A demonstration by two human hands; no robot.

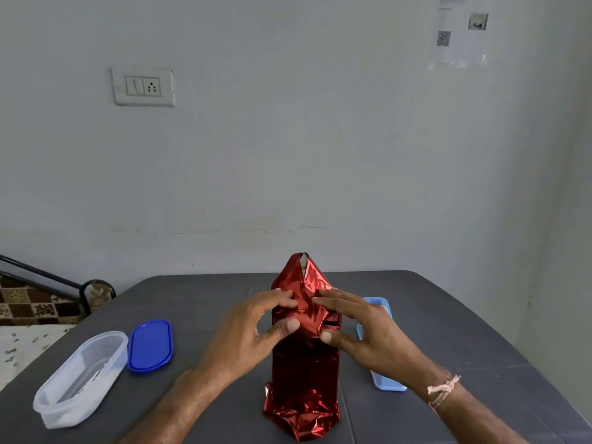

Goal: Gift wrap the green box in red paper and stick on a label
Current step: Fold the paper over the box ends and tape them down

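Red paper point(304, 373) around a wholly hidden box.

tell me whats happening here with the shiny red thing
A person is gift wrapping at a grey table. The left hand and right hand both pinch folds of red foil paper at the parcel's far end. The near end is loose and crumpled, and no label shows. A clear plastic container and a blue lid lie to the left, a light blue tray to the right.
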